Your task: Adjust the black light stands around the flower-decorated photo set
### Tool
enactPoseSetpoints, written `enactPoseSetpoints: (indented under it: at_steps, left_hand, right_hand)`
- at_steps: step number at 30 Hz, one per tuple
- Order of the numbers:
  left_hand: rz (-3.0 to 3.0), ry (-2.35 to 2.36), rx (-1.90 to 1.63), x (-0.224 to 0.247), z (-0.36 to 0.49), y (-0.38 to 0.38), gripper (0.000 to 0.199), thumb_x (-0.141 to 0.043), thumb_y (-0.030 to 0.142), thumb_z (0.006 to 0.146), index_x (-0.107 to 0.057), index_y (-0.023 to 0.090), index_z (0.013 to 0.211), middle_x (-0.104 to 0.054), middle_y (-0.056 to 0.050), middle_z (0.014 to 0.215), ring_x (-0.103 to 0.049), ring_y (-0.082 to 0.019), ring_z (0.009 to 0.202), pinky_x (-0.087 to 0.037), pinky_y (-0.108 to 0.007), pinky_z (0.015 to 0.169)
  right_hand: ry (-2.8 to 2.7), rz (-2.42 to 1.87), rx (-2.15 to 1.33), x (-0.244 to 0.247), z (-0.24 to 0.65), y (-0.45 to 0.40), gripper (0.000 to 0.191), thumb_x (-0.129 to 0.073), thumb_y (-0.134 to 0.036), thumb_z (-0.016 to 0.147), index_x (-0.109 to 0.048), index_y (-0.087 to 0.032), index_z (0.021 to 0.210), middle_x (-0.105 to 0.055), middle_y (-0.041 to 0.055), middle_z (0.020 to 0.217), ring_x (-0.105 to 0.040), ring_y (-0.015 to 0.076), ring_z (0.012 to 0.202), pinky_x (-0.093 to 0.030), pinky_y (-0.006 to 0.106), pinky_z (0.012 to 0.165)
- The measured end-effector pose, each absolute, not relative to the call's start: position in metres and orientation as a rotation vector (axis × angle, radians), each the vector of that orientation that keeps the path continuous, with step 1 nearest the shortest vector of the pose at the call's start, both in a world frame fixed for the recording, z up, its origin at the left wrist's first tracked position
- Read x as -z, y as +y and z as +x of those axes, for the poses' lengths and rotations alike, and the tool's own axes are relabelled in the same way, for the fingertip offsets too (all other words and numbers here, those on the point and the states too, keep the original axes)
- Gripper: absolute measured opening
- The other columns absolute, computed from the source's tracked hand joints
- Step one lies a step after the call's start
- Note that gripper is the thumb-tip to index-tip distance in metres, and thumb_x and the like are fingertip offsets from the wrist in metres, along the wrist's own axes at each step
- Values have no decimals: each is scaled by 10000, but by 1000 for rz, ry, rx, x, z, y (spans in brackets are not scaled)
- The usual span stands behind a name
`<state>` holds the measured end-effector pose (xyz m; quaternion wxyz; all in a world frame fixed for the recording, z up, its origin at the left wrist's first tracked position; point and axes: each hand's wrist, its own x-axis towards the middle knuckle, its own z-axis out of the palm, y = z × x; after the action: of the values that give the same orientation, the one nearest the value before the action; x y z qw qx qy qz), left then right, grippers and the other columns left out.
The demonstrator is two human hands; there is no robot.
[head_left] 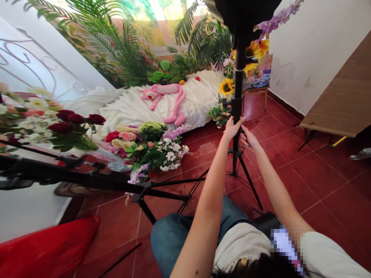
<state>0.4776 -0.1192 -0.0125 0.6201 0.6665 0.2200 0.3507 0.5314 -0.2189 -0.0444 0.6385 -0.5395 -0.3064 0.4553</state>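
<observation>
Rising on spread legs (pixel 251 182) from the red tiled floor (pixel 301 170), the black stand (pixel 237 105) is directly in front of the person, with a dark, bulky head (pixel 246 11) at its top. The left hand (pixel 232 127) is wrapped around its pole, thumb reaching across the front. Just right of the pole and slightly lower, the right hand (pixel 249 139) has its fingers bent toward it; I cannot tell whether they are clamped on it.

Close behind the stand are yellow sunflowers (pixel 226 86), and beyond it to the right a painting (pixel 262 71) rests on a small wooden easel (pixel 266 99). Purple blossoms (pixel 281 17) hang to the right of its head. Left of the stand and farther off, a pink plush toy (pixel 169 88) lies on a white cloth (pixel 127 112), with green palm fronds (pixel 130 50) behind. Nearer, also left of the stand, are a mixed bunch of flowers (pixel 150 148), dark red roses (pixel 77 117) and a second black tripod (pixel 113 181). Well to the right of the stand is a slanted brown board (pixel 339 88).
</observation>
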Motion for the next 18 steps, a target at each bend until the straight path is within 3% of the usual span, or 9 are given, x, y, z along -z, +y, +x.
enactPoseSetpoints:
  at_steps: [6,10,13,16,18]
  left_hand:
    - [1470,472,-791,15,482,-115,236,-779,303,778,-580,178,770,-615,7,755,-577,-119,750,-480,-263,799]
    - [1448,475,-791,15,481,-116,183,-753,261,796,-593,173,801,-658,-2,820,-602,-123,801,-494,-271,824]
    - [1454,479,-788,14,481,-117,182,-752,270,798,-605,165,814,-673,-10,848,-610,-129,824,-502,-283,844]
    - [1444,465,-786,14,481,-117,224,-779,299,774,-610,164,831,-677,-14,863,-615,-135,826,-505,-296,849]
    - [1441,454,-798,15,481,-117,248,-792,315,762,-607,166,833,-673,-14,851,-614,-135,816,-507,-296,844]
  right_hand:
    - [-1169,-2050,-207,4,546,-253,520,-643,-668,779,-456,-207,631,-566,-10,587,-529,133,601,-331,235,559]
    - [-1498,-2431,-112,-26,545,-247,413,-642,-586,810,-620,-185,715,-701,66,758,-652,213,768,-407,272,663]
    - [-1628,-2604,-72,-41,537,-234,442,-561,-555,894,-722,-144,875,-744,156,917,-701,281,908,-469,313,752]
    - [-1684,-2686,-58,-47,533,-225,477,-496,-500,952,-734,-91,1011,-735,224,1020,-707,322,986,-494,355,821]
    - [-1665,-2665,-59,-44,535,-224,456,-492,-472,959,-727,-82,983,-731,227,1002,-705,323,974,-495,365,826]
